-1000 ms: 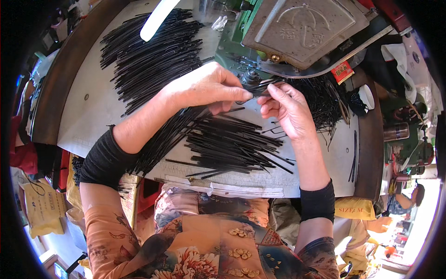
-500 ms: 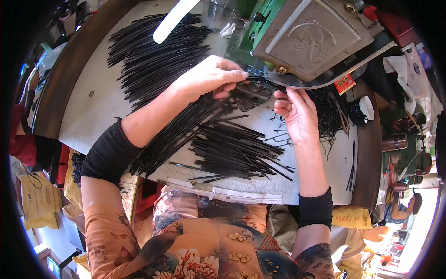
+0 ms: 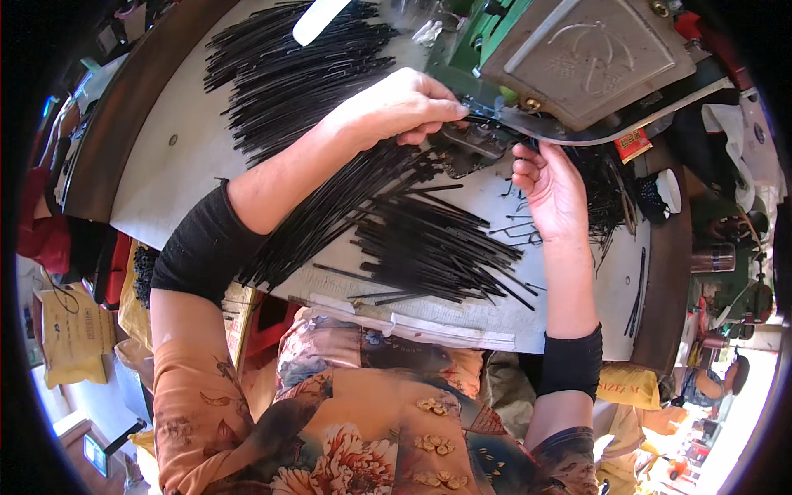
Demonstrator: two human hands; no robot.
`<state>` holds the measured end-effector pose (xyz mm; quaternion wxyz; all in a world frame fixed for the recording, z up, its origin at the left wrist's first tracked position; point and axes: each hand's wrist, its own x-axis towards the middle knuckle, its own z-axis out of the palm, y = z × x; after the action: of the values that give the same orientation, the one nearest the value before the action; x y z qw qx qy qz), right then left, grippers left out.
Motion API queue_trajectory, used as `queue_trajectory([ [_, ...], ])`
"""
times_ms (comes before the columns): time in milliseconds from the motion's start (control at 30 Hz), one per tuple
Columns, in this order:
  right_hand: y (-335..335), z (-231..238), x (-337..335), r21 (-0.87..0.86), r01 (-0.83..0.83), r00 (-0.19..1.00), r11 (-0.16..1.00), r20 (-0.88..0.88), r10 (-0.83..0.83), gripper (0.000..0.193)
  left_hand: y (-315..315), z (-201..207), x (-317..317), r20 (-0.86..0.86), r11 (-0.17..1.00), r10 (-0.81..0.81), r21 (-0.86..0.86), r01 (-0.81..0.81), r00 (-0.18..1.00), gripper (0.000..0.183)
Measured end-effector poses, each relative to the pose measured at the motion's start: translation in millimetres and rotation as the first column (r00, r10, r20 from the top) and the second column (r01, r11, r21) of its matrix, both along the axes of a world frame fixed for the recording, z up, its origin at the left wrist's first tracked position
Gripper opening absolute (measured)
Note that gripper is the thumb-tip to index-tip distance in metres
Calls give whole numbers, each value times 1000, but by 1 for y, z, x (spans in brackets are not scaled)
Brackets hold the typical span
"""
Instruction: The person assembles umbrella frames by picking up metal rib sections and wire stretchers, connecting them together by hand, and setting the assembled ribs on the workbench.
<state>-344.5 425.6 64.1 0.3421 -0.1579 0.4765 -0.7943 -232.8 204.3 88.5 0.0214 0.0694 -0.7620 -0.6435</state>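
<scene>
My left hand [image 3: 404, 107] is at the left side of a green machine, thumb and forefinger pinching the end of a thin black rod [image 3: 483, 120]. The rod runs into the machine's dark metal working part [image 3: 474, 147]. My right hand [image 3: 554, 186] is turned palm up under the machine's curved guard [image 3: 569, 139]. Its fingers are curled and its fingertips close near the rod's other end; the guard and shadow partly hide what they grip. Below my hands lies a loose heap of black rods [image 3: 441, 247], and a longer bundle [image 3: 322, 223] runs beneath my left forearm.
A large pile of black rods [image 3: 289, 82] covers the table's far left. Right of my right hand are tangled thin black pieces [image 3: 606, 194], a red packet [image 3: 632, 144] and a white cup [image 3: 668, 191]. The machine's grey cover [image 3: 590, 62] overhangs the work spot. A white tube [image 3: 326, 18] hangs above.
The whole view has shifted, so the table and machine sit further right and slightly higher. Both hands stay at the machine's working part, with little visible change in their grip.
</scene>
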Motion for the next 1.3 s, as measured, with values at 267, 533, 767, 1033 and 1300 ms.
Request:
queue_trajectory([
  [267, -2, -2, 2, 33, 19, 1000, 999, -13, -18, 25, -1, -3, 3, -31, 1000, 9, 3, -9, 999, 32],
  [533, 0, -1, 4, 33, 33, 999, 999, -22, -33, 24, 1, 2, 5, -40, 999, 13, 49, -11, 999, 31],
  [767, -3, 16, 20, 104, 193, 964, 976, -205, -169, 23, -13, 14, 16, -14, 990, -124, -72, 123, 992, 30],
  [1033, -17, 31, 66, 420, 295, 305, 858, -893, 332, 16, 5, 3, 29, 146, 960, -277, -10, 281, 950, 29],
  [1300, -9, 22, 55, 533, 264, 517, 804, -782, 348, 22, -32, -3, 20, 118, 995, -81, -41, 87, 990, 38],
])
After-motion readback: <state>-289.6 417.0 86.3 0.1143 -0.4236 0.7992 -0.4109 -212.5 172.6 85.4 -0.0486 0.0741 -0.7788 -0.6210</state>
